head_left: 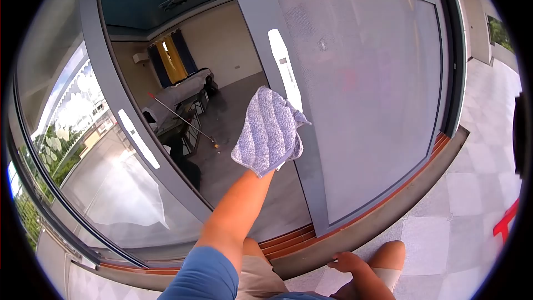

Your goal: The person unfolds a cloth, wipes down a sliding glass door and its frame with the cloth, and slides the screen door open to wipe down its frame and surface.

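Observation:
My left hand [281, 165] reaches up at the sliding door, mostly hidden under a grey-purple ribbed cloth [267, 128] that it grips. The cloth lies at the lower end of a long white door handle [284, 66], over the grey door frame [319, 189]. Whether cloth and handle touch is hard to tell. Low down by my right knee, my right hand [347, 263] hangs with its fingers loosely bent and a little apart, nothing visible in it.
Left of the gap stands another glass panel with a white handle [139, 140]. Through the opening show a mop-like pole [180, 118], a covered bed or table [180, 91] and curtains [169, 61]. Orange-brown tracks [288, 241] edge the sill. A red object [505, 220] is at right.

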The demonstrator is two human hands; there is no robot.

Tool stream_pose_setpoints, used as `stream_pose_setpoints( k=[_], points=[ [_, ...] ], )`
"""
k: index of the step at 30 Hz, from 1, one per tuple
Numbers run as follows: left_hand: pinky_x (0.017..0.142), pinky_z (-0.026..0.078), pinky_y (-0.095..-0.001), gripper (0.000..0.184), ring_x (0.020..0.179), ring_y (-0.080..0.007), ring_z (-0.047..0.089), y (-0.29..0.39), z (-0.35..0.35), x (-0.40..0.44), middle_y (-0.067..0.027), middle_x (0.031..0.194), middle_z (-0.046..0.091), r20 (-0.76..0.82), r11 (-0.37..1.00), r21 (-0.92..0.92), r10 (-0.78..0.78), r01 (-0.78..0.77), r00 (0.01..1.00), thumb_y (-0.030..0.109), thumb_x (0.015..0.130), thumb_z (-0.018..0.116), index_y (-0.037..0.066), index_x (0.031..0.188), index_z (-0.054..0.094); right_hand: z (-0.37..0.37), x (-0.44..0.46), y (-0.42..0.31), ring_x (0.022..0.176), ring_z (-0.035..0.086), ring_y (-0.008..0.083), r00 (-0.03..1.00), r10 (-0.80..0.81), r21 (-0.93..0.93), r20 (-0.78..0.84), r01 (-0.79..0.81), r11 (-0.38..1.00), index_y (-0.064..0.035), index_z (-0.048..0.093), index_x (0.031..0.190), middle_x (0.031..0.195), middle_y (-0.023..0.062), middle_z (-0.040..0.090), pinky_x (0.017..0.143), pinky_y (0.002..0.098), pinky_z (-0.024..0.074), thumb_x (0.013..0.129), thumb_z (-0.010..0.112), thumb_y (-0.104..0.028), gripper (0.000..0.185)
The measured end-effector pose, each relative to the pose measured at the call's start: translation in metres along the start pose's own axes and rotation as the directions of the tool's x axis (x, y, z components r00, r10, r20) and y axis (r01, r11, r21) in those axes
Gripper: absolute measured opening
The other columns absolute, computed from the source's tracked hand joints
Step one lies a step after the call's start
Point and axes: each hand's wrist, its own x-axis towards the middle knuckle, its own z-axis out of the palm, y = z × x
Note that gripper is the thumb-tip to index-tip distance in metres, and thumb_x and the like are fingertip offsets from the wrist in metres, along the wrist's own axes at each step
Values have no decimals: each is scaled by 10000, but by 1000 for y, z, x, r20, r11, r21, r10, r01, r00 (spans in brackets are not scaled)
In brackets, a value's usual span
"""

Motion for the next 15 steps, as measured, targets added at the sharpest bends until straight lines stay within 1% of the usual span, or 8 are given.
stream_pose_setpoints(
  k=[4, 6, 7, 9, 11, 12, 13, 15],
  points=[
    [1109, 486, -412, 491, 1248, -268, 638, -15, 14, -92, -111, 1336, 685, 180, 949, -246, -155, 197, 971, 424, 1037, 660, 77, 1385, 652, 9, 0, -1, 1145, 681, 467, 1000, 1, -74, 29, 1, 997, 7, 746, 1139, 1180, 290, 726, 1006, 520, 545, 933, 644, -531, 585],
    [1094, 496, -395, 490, 1234, -243, 649, -26, 15, -147, -100, 1329, 694, 330, 832, -395, -267, 389, 906, 434, 1044, 654, 82, 1385, 654, 11, -1, -5, 1166, 672, 461, 1000, 2, -32, -9, -3, 999, -5, 754, 1112, 1200, 290, 717, 1011, 521, 543, 936, 663, -505, 538],
    [1086, 501, -386, 490, 1227, -230, 654, -31, 16, -174, -95, 1325, 699, 421, 731, -463, -315, 501, 850, 440, 1047, 651, 84, 1384, 654, 9, -4, -12, 1144, 688, 444, 990, 8, 22, -142, -5, 1000, -20, 744, 1163, 1181, 273, 730, 990, 505, 557, 931, 696, -481, 519],
    [1071, 511, -369, 490, 1212, -205, 665, -39, 27, -228, -83, 1318, 708, 592, 479, -525, -389, 703, 706, 451, 1054, 646, 89, 1384, 656, 5, -12, -33, 1098, 719, 410, 917, 27, 127, -399, 26, 992, -50, 724, 1263, 1143, 238, 755, 947, 472, 586, 921, 762, -435, 517],
    [1056, 520, -351, 490, 1198, -180, 675, -40, 52, -280, -72, 1311, 717, 764, 168, -468, -415, 867, 493, 462, 1061, 640, 94, 1383, 658, -6, -6, -38, 1122, 726, 376, 853, 29, 248, -522, 119, 961, -71, 637, 1418, 1209, 200, 745, 951, 452, 587, 962, 760, -470, 619],
    [1048, 525, -343, 490, 1191, -167, 681, -41, 63, -305, -67, 1307, 722, 839, 39, -397, -389, 917, 380, 467, 1064, 637, 96, 1383, 659, -12, -1, -53, 1152, 716, 359, 812, 142, 405, -565, 123, 906, -73, 595, 1473, 1266, 186, 730, 951, 452, 587, 979, 744, -492, 665],
    [1072, 506, -337, 578, 1203, -158, 673, 1, 42, -304, -54, 1321, 717, 892, -121, -178, -438, 976, 109, 562, 1072, 603, 90, 1403, 644, -19, 2, -68, 1182, 706, 343, 767, 261, 550, -586, 139, 824, -75, 553, 1527, 1323, 172, 715, 950, 452, 587, 996, 728, -514, 711],
    [1094, 496, -350, 678, 1232, -179, 670, 11, 36, -316, -61, 1363, 704, 985, -113, -134, -126, 984, 120, 636, 1061, 564, 84, 1452, 613, -41, -1, -101, 1262, 650, 312, 821, 314, 735, -476, 175, 656, -52, 451, 1591, 1429, 164, 640, 1031, 452, 538, 1024, 603, -616, 814]
  ],
)
